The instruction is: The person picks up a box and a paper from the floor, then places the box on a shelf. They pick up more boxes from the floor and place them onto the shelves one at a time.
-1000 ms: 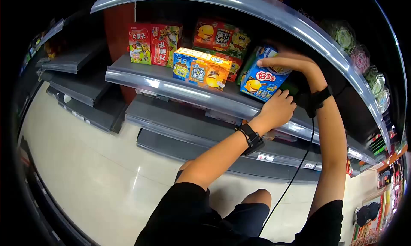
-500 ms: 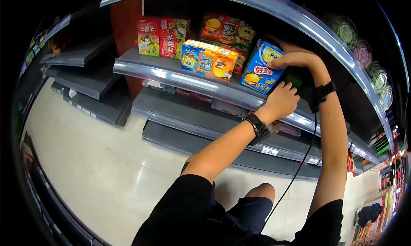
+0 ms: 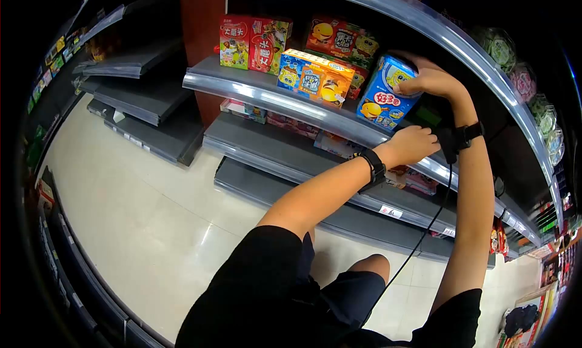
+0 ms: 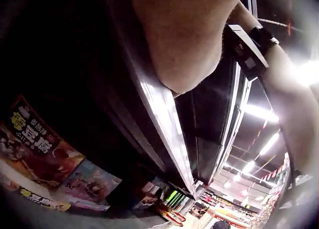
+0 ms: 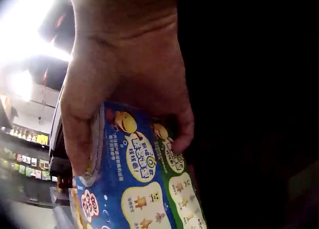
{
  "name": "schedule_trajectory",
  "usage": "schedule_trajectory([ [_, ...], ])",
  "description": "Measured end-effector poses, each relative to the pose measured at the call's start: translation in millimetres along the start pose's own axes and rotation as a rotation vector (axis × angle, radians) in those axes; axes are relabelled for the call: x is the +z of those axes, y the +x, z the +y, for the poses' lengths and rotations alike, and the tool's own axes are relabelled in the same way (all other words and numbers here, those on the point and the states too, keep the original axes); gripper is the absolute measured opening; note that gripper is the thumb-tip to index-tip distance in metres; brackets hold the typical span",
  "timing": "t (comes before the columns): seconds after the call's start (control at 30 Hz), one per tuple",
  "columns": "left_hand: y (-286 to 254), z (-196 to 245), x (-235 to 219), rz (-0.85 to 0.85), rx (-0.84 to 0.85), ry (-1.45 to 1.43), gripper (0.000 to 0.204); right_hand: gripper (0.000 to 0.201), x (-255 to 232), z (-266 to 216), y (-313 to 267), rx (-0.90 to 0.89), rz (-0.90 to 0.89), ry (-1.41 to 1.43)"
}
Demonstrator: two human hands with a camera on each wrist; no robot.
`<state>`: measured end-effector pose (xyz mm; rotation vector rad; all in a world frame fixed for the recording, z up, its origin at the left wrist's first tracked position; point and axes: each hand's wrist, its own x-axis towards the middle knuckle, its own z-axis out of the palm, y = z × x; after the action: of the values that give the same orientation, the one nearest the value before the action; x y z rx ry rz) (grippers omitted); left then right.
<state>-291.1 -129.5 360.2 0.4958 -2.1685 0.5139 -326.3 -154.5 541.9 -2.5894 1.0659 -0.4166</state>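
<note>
My right hand [image 3: 431,82] reaches over the top of a blue snack box [image 3: 385,99], thumb on its front. In the right wrist view the same hand [image 5: 129,74] grips the blue box [image 5: 119,164] together with a green one [image 5: 177,176] behind it. Leaning slightly, the blue box stands at the shelf's front, close to the right of an orange and blue box [image 3: 315,80]. My left hand [image 3: 412,147] lies at the shelf edge just below the blue box, fingers loosely bent. Its fingertips are hidden in the left wrist view, where the hand [image 4: 184,40] is seen close up.
Two red and green boxes [image 3: 251,45] stand farther left on the shelf [image 3: 242,92]. Red boxes [image 3: 339,39] are stacked behind the orange one. An upper shelf edge [image 3: 418,20] curves overhead. Lower shelves [image 3: 260,139] lie beneath, and a cable [image 3: 418,242] hangs from my right wrist.
The blue box has shifted slightly left, closer to the orange and blue box, with my right hand still on it. My left hand stays near its lower edge. The head view has turned left and down.
</note>
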Motion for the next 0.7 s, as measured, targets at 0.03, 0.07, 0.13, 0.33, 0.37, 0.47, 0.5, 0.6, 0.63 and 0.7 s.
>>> schedule_trajectory([
  [0.03,0,-1,0,-0.006,0.006,0.004,0.018,0.093,0,-1,2,-0.003,-0.003,-0.007],
  [0.07,0,-1,-2,-0.015,0.013,0.007,0.020,0.093,0,-6,3,-0.005,-0.005,-0.012],
  [0.13,-1,3,-4,0.011,-0.012,0.045,0.020,0.093,5,-11,5,-0.013,0.018,-0.047],
  [0.33,0,6,-6,0.059,-0.030,-0.084,0.019,0.092,23,-10,23,-0.041,0.089,-0.092],
  [0.37,-2,5,-3,0.040,-0.036,-0.093,0.019,0.092,24,-11,22,-0.016,0.094,-0.102],
  [0.47,-1,3,-1,0.071,-0.014,-0.113,0.019,0.092,18,-13,19,-0.018,0.106,-0.146],
  [0.5,-1,4,-4,0.131,0.020,-0.117,0.019,0.094,14,-11,15,-0.022,0.081,-0.106],
  [0.6,-1,2,-12,0.151,0.180,-0.160,0.018,0.097,4,-11,1,-0.009,0.011,0.003],
  [0.63,-3,0,-15,0.128,0.243,-0.176,0.018,0.096,4,-12,-1,-0.013,0.019,0.013],
  [0.7,-15,9,-28,0.126,0.271,-0.192,0.017,0.093,8,-7,-3,-0.024,0.038,0.038],
])
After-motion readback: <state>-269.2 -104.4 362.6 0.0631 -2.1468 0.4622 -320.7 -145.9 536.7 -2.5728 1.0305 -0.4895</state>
